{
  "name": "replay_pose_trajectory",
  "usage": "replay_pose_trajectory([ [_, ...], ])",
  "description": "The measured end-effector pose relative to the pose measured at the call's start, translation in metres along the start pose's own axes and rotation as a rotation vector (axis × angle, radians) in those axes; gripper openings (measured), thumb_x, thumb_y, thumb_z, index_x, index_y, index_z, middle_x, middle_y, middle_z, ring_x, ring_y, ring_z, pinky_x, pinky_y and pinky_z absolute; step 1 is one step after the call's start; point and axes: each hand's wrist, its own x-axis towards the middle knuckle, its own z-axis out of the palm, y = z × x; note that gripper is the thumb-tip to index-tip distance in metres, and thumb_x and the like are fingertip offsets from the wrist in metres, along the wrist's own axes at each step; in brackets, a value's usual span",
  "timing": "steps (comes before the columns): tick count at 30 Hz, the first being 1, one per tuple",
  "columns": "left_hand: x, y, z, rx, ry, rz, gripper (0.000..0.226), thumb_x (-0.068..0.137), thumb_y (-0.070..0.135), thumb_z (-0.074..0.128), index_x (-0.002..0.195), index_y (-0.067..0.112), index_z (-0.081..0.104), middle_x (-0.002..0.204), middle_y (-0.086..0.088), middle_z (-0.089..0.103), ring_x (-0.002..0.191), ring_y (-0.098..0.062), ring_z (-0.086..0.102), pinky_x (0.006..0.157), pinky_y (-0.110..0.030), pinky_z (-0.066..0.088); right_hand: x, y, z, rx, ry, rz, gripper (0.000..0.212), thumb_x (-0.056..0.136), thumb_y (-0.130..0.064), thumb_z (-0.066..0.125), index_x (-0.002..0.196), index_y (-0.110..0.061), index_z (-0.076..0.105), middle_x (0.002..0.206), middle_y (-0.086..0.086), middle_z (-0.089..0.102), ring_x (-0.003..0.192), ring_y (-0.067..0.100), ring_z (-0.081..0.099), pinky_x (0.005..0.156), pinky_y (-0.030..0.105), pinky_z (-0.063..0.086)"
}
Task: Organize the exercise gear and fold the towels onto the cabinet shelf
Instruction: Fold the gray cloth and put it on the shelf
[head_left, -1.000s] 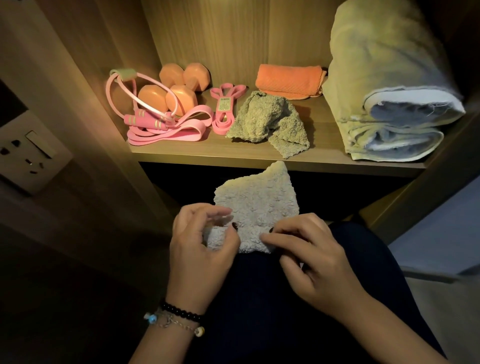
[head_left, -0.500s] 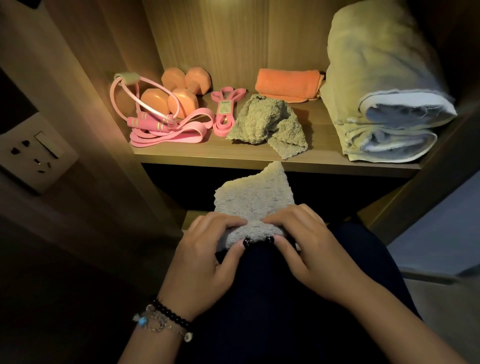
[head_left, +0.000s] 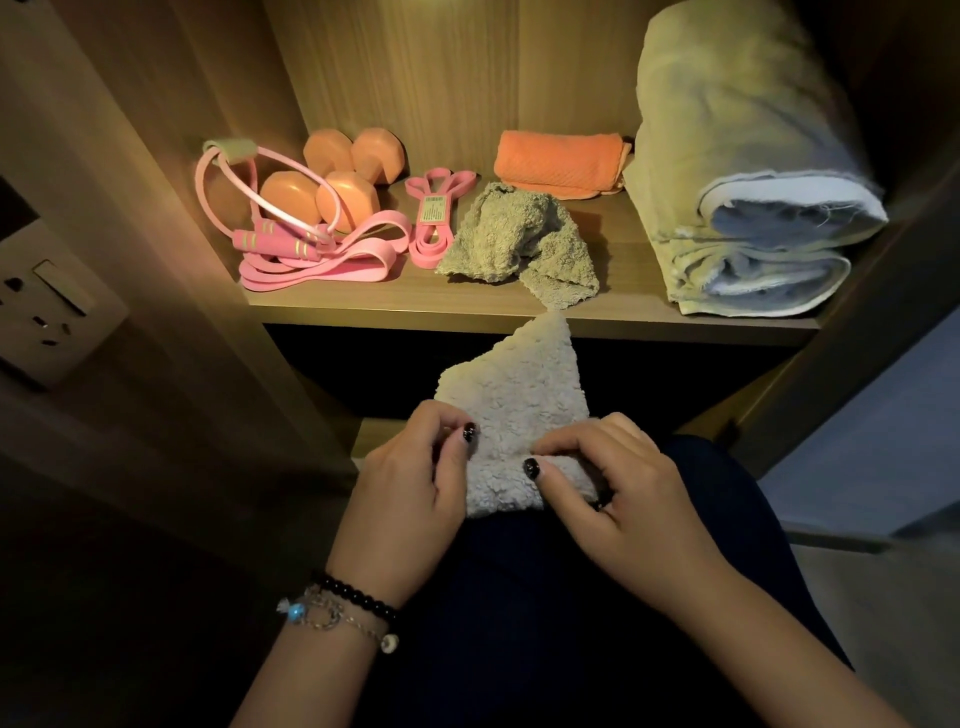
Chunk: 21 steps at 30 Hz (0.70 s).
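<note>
Towel (head_left: 511, 410), small and fluffy, is lying on the person's lap below the cabinet shelf (head_left: 519, 306). Left hand (head_left: 410, 499) and right hand (head_left: 618, 493) are pinching its near edge, now rolled further over than half a second ago. Thumbs have moved slightly apart. Crumpled green towel (head_left: 514, 244) is remaining unfolded on the shelf.

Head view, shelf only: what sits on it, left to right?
Pink jump rope → orange dumbbells → small pink band → crumpled green towel → big folded blanket. Orange folded towel sits behind the green one, so I left it unranked.
</note>
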Motion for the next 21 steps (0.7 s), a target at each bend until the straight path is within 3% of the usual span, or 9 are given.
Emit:
replay_pose_trajectory([
  [3, 0.007, -0.003, 0.002, 0.007, 0.014, -0.119, 0.01, 0.096, 0.018, 0.048, 0.099, 0.021, 0.058, 0.086, 0.015, 0.06, 0.079, 0.0, 0.057, 0.067, -0.021, 0.045, 0.002, -0.002, 0.001, -0.188, 0.089, -0.159, 0.013, 0.088, -0.017, 0.063, 0.098, -0.014, 0.07, 0.099, -0.001, 0.061, 0.093, 0.018, 0.055, 0.079, 0.036, 0.042],
  [6, 0.008, -0.005, 0.001, 0.018, 0.069, -0.178, 0.008, 0.096, 0.021, 0.05, 0.096, 0.024, 0.057, 0.086, 0.011, 0.061, 0.077, -0.003, 0.058, 0.065, -0.019, 0.043, -0.002, -0.001, 0.005, -0.25, 0.024, -0.379, 0.022, 0.085, -0.001, 0.061, 0.103, -0.006, 0.072, 0.101, 0.009, 0.064, 0.095, 0.025, 0.059, 0.079, 0.038, 0.042],
  [10, 0.005, -0.011, -0.009, -0.055, 0.145, -0.249, 0.005, 0.089, 0.032, 0.056, 0.094, 0.031, 0.057, 0.086, 0.012, 0.062, 0.08, 0.002, 0.058, 0.065, -0.019, 0.043, -0.005, 0.004, 0.007, -0.162, -0.059, -0.37, 0.031, 0.086, -0.005, 0.062, 0.117, -0.008, 0.068, 0.113, 0.007, 0.063, 0.106, 0.023, 0.058, 0.086, 0.038, 0.044],
  [15, -0.002, -0.013, -0.018, 0.049, 0.246, 0.037, 0.017, 0.088, 0.03, 0.062, 0.095, 0.015, 0.065, 0.102, 0.004, 0.053, 0.091, 0.002, 0.055, 0.075, -0.009, 0.044, 0.0, 0.006, 0.012, -0.114, -0.072, -0.332, 0.027, 0.092, -0.015, 0.062, 0.119, -0.011, 0.066, 0.115, 0.003, 0.062, 0.108, 0.019, 0.058, 0.085, 0.038, 0.045],
  [18, -0.007, -0.014, -0.019, 0.11, 0.18, 0.228, 0.024, 0.084, 0.034, 0.063, 0.096, 0.015, 0.07, 0.103, 0.003, 0.056, 0.1, -0.009, 0.053, 0.086, -0.023, 0.044, 0.005, 0.01, 0.014, -0.098, -0.069, -0.274, 0.03, 0.094, -0.016, 0.057, 0.122, -0.011, 0.064, 0.115, 0.001, 0.061, 0.106, 0.018, 0.056, 0.085, 0.038, 0.045],
  [21, -0.011, -0.017, -0.017, 0.158, 0.1, 0.235, 0.033, 0.083, 0.037, 0.063, 0.11, 0.02, 0.068, 0.11, 0.007, 0.055, 0.108, -0.011, 0.05, 0.092, -0.037, 0.046, 0.009, 0.012, 0.014, -0.071, -0.078, -0.231, 0.03, 0.095, -0.018, 0.052, 0.122, -0.01, 0.064, 0.112, 0.001, 0.06, 0.105, 0.017, 0.055, 0.087, 0.038, 0.046],
])
